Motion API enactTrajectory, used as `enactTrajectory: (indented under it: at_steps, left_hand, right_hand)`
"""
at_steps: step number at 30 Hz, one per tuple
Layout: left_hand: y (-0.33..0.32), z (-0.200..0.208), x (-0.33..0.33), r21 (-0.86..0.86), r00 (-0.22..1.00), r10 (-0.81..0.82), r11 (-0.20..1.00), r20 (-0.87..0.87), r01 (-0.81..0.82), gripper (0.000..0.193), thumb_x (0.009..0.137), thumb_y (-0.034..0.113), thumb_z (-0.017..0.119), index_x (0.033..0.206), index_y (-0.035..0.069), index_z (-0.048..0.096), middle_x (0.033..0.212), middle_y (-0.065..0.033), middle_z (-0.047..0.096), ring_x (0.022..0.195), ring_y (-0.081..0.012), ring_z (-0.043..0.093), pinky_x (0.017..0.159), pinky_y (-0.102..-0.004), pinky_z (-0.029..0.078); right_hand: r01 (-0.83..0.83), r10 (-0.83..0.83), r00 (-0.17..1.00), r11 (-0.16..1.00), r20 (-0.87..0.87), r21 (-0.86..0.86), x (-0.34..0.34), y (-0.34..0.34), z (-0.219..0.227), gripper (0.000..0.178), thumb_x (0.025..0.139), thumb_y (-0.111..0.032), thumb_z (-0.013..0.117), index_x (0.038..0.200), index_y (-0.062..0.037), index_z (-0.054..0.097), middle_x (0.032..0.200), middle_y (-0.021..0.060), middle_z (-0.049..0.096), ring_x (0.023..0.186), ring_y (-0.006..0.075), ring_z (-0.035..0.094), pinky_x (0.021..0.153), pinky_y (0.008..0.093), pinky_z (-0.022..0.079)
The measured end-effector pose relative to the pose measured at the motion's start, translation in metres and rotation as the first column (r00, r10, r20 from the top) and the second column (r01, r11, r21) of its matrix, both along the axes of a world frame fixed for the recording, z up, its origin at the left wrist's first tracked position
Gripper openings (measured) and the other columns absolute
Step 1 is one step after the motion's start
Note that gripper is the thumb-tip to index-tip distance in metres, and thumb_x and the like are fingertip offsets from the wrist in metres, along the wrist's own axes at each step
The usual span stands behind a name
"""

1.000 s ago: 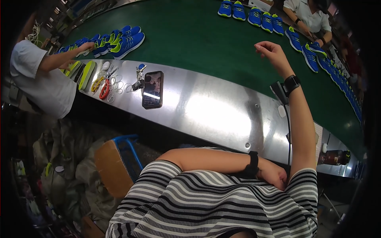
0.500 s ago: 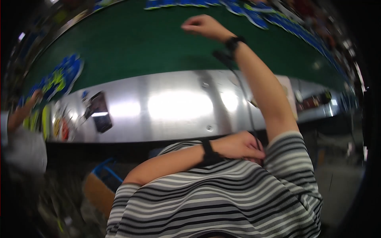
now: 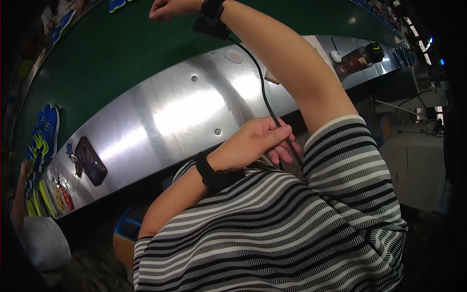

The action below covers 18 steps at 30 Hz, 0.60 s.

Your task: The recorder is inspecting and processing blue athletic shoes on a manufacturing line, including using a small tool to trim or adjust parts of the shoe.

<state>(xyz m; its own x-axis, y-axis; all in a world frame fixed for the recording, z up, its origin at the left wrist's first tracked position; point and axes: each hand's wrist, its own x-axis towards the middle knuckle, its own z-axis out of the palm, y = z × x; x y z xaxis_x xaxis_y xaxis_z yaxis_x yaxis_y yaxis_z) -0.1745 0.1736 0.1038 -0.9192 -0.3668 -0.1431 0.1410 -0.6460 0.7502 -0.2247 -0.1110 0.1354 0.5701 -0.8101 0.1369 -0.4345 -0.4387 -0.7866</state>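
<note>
My left hand (image 3: 258, 142) is in front of my striped shirt, thumb and fingers closed round a black cable (image 3: 263, 87). From there the cable runs up to a black device (image 3: 210, 27) by the band on my right wrist. My right hand (image 3: 170, 8) reaches over the green work surface (image 3: 146, 53), its fingers curled and nothing visible in them; the upper edge cuts off part of it. A black band (image 3: 209, 170) circles my left wrist too.
On the metal ledge (image 3: 180, 104) lie a phone (image 3: 91, 160), red-handled scissors (image 3: 65, 197) and a dark bottle (image 3: 357, 59). Blue shoes (image 3: 46, 129) stand at the left. Another person's arm (image 3: 20, 194) is at the left edge. A white round-ended object (image 3: 336, 56) lies near the bottle.
The view has turned, so the ledge now slants up to the right. My right hand appears farther up and left, at the frame's edge. My left hand keeps hold of the cable.
</note>
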Motion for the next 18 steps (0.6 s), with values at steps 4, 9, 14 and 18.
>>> enactTrajectory:
  at_steps: [4, 9, 14, 18]
  left_hand:
    - [-0.007, -0.006, -0.002, 0.071, 0.997, 0.081, 0.994, 0.010, -0.081, 0.034, 0.099, 0.034, 0.043, 0.097, 0.000, 0.050, 0.096, -0.0177, 0.066, 0.073, -0.0138, 0.066, 0.060, -0.0197, 0.052]
    - [-0.009, -0.013, 0.001, 0.057, 0.997, 0.082, 0.995, 0.011, -0.083, 0.034, 0.099, 0.033, 0.045, 0.099, -0.001, 0.053, 0.091, -0.0155, 0.067, 0.075, -0.0124, 0.065, 0.062, -0.0197, 0.052]
    - [-0.018, -0.016, 0.011, -0.422, 0.975, -0.038, 0.897, 0.218, 0.130, 0.039, 0.092, 0.036, 0.057, 0.097, -0.001, 0.063, 0.085, -0.0071, 0.068, 0.077, -0.0114, 0.063, 0.067, -0.0239, 0.050]
    - [-0.055, -0.025, 0.085, -0.485, 0.932, 0.336, 0.843, 0.134, -0.234, 0.032, 0.088, 0.031, 0.063, 0.101, 0.002, 0.063, 0.087, -0.0046, 0.067, 0.078, -0.0100, 0.061, 0.068, -0.0238, 0.049]
  right_hand:
    - [-0.035, 0.035, 0.999, 0.999, -0.012, -0.020, -0.001, -0.004, -0.001, 0.019, 0.079, -0.018, 0.064, 0.086, -0.0022, 0.071, 0.072, 0.0045, 0.068, 0.062, 0.0106, 0.063, 0.061, 0.0253, 0.051]
    - [-0.099, 0.099, 0.994, 0.995, 0.037, -0.013, 0.012, -0.004, -0.003, 0.024, 0.082, -0.024, 0.064, 0.092, -0.0026, 0.070, 0.075, 0.0029, 0.068, 0.066, 0.0094, 0.062, 0.063, 0.0249, 0.051]
    - [-0.138, 0.136, 0.990, 0.989, -0.040, -0.048, -0.009, 0.018, -0.014, 0.033, 0.090, -0.034, 0.060, 0.105, -0.0052, 0.066, 0.087, 0.0005, 0.064, 0.077, 0.0088, 0.056, 0.070, 0.0243, 0.047]
    - [-0.136, 0.110, 0.973, 0.984, 0.203, 0.118, -0.007, 0.070, -0.021, 0.028, 0.090, -0.023, 0.061, 0.103, 0.0008, 0.065, 0.085, 0.0034, 0.064, 0.077, 0.0087, 0.057, 0.070, 0.0234, 0.047]
